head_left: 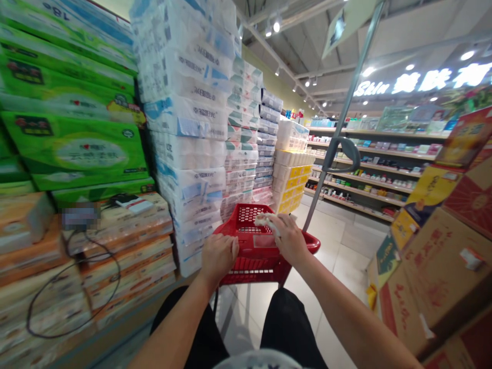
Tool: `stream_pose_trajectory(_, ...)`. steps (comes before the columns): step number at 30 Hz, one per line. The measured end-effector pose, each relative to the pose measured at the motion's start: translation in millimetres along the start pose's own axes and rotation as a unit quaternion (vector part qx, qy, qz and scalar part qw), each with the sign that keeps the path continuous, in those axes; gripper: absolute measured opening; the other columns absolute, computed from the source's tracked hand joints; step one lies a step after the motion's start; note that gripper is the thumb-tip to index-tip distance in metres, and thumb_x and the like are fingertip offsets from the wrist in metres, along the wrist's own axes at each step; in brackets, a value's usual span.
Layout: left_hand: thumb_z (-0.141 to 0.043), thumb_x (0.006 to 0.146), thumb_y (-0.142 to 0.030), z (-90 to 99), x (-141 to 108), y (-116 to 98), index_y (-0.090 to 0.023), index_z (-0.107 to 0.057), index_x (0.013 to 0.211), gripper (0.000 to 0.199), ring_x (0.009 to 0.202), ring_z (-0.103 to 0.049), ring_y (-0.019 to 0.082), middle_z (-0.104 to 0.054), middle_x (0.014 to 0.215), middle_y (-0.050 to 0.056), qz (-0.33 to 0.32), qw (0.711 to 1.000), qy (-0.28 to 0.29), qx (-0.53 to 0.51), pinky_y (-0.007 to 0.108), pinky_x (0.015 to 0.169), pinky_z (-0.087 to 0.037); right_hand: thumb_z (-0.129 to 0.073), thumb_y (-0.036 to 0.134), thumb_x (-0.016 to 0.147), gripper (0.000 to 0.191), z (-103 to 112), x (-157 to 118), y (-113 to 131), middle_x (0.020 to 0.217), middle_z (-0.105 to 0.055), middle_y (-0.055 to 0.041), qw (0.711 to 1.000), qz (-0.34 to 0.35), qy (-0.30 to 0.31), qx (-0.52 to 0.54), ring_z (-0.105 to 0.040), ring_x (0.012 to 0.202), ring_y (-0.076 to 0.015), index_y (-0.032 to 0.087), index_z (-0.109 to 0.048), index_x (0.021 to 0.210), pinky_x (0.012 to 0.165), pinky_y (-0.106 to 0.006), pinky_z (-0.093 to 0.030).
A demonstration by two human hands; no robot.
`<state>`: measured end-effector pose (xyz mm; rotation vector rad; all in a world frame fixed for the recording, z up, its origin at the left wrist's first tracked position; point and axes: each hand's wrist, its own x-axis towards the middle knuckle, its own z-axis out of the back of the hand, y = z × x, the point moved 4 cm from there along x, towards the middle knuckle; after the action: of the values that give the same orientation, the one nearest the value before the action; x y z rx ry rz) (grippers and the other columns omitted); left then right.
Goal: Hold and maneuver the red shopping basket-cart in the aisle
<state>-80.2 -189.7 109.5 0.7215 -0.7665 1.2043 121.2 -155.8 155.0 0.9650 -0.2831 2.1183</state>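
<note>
Directly before me stands a red plastic shopping cart with perforated basket walls. My left hand is closed over the left end of its top edge, knuckles up. At the right part of the cart's top, my right hand grips a crumpled white cloth. The cloth sticks out to the left of the fingers, above the red panel; whether it touches the panel I cannot tell. A grey metal pole with a grey loop handle rises at the cart's right side.
Green tissue packs and tall stacks of white-wrapped paper rolls line the left. A dark cable loops over orange-and-white packs. Cardboard boxes are piled at right. Stocked shelves stand behind tiled floor.
</note>
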Motion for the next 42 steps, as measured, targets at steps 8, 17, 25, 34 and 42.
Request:
stream_pose_trajectory(8,-0.044,0.091,-0.026,-2.9,-1.7,1.8,-0.021,-0.060,0.067,0.029,0.069,-0.054,0.020,-0.064,0.065,0.003,0.009,1.000,0.014,-0.012,0.039,0.073,-0.033,-0.046,0.048,0.094,0.042,-13.7,-21.1,32.7,0.129,-0.057,-0.0066,0.996,0.023,0.090,-0.017,-0.049,0.119,-0.0248,0.030,-0.053,0.132,0.102,-0.043,-0.037)
stream_pose_trajectory(17,-0.041,0.092,-0.028,-4.6,0.8,0.4,-0.021,-0.060,0.065,0.033,0.068,-0.053,0.020,-0.063,0.065,0.005,0.008,1.000,0.026,-0.015,0.038,0.072,-0.031,-0.027,0.040,0.102,0.041,-25.2,6.1,20.4,0.105,-0.067,-0.0056,0.985,-0.029,0.169,-0.022,-0.060,0.100,-0.0179,0.027,-0.064,0.116,0.088,-0.032,-0.045)
stream_pose_trajectory(25,-0.039,0.094,-0.029,0.7,1.1,-0.2,-0.020,-0.060,0.067,0.035,0.069,-0.054,0.020,-0.064,0.066,0.004,0.002,1.000,0.025,0.002,0.037,0.073,-0.032,-0.040,0.025,0.096,0.028,-21.8,-16.7,29.2,0.120,-0.062,-0.0092,0.997,0.060,0.052,0.001,-0.056,0.109,-0.0211,0.019,-0.064,0.109,0.096,-0.037,-0.045)
stream_pose_trajectory(34,-0.043,0.092,-0.027,-0.3,0.3,1.5,-0.021,-0.060,0.066,0.032,0.068,-0.055,0.020,-0.064,0.064,0.004,0.003,1.000,0.012,-0.011,0.037,0.072,-0.033,-0.045,0.020,0.094,0.031,-14.9,-11.5,41.4,0.113,-0.066,-0.0071,0.990,0.094,0.088,0.051,-0.058,0.105,-0.0178,0.020,-0.059,0.121,0.096,-0.033,-0.045)
stream_pose_trajectory(42,-0.043,0.092,-0.028,0.1,2.4,-0.6,-0.021,-0.060,0.067,0.032,0.068,-0.055,0.020,-0.065,0.065,0.004,-0.005,1.000,0.023,-0.001,0.037,0.072,-0.032,-0.032,0.041,0.101,0.039,-26.4,15.7,37.9,0.106,-0.068,-0.0061,0.979,-0.037,0.193,-0.051,-0.063,0.097,-0.0179,0.022,-0.067,0.103,0.088,-0.033,-0.046)
